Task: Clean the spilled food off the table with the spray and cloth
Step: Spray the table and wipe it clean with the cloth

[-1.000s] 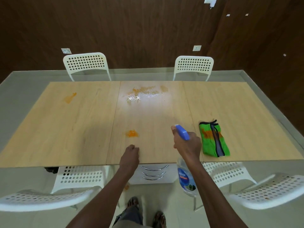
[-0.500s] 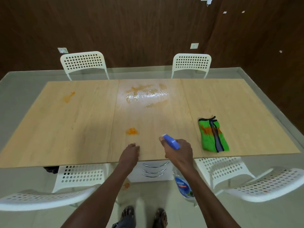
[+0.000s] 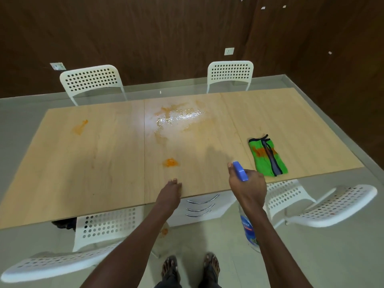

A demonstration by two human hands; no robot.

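Dark wood-panelled room, grey floor. Long pale wood-laminate worktop [image 3: 83, 163] with white perforated plastic chairs [image 3: 230, 74] round it.

Landmark: the small orange food blob [image 3: 170, 162] near the worktop's front edge.

- Wet glossy sprayed patch with orange smear [image 3: 178, 119]: beyond the blob, toward the far edge. A second ago it showed as dry crumbs with a small sheen; now it's a wider wet film, so that spill is soaked and ready for wiping.
- Dry orange smear [image 3: 80, 127]: far left of the blob, looks unsprayed.
- Folded green cloth with black trim and orange stains [image 3: 268, 157]: right of the blob, flat on the worktop, untouched, same spot as before.
- Clear spray bottle with blue trigger head [image 3: 241, 171]: right of the blob, pulled back to the front edge from further out over the worktop. Right hand [image 3: 248, 188] grip clamped round its neck, forefinger on the trigger.
- Left hand [image 3: 170, 191]: just in front of the blob, fingertips resting on the worktop, holding nothing, unmoved.

Judgement: nozzle now sits close to the near blob, likely the next spray target. No wiping yet.
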